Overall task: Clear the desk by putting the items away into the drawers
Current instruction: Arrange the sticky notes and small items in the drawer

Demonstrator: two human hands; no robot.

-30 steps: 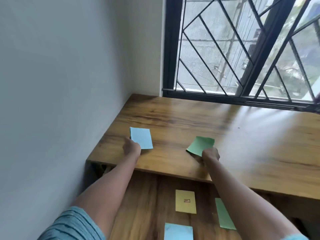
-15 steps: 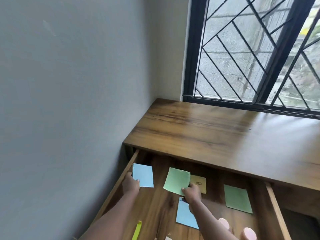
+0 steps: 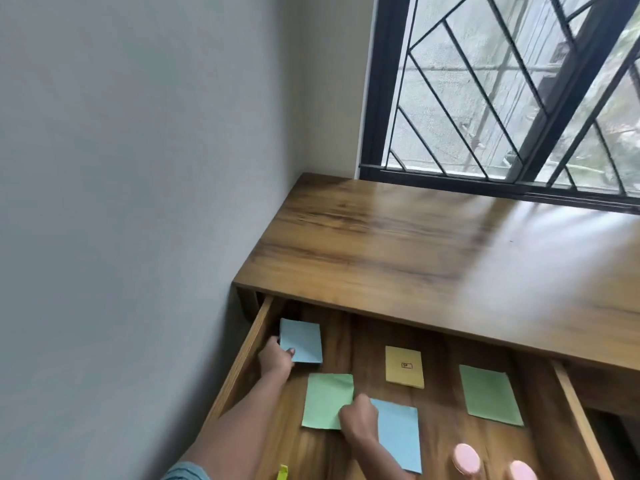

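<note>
The wooden drawer (image 3: pixel 242 355) stands pulled out under the desk top (image 3: pixel 398 244). My left hand (image 3: pixel 275 358) pinches a light blue note (image 3: pixel 301 341) at the drawer's back left corner. My right hand (image 3: pixel 358 419) grips the right edge of a green note (image 3: pixel 325 400), which lies flat on the drawer floor. Inside the drawer also lie a yellow note (image 3: pixel 404 367) with a small drawn mark, a second green note (image 3: pixel 490 394) to the right and a larger blue note (image 3: pixel 398 434) partly under my right wrist.
A grey wall closes off the left side. A barred window (image 3: pixel 502 98) runs behind the desk. Two pink round objects (image 3: pixel 467 459) and a yellow-green item (image 3: pixel 282 472) sit at the drawer's near edge. The drawer's right wall (image 3: pixel 575 417) borders another compartment.
Both hands carried their notes from the desk top down into the drawer. The green note now lies lower and flatter, left of the yellow note; the blue note sits in the back left corner.
</note>
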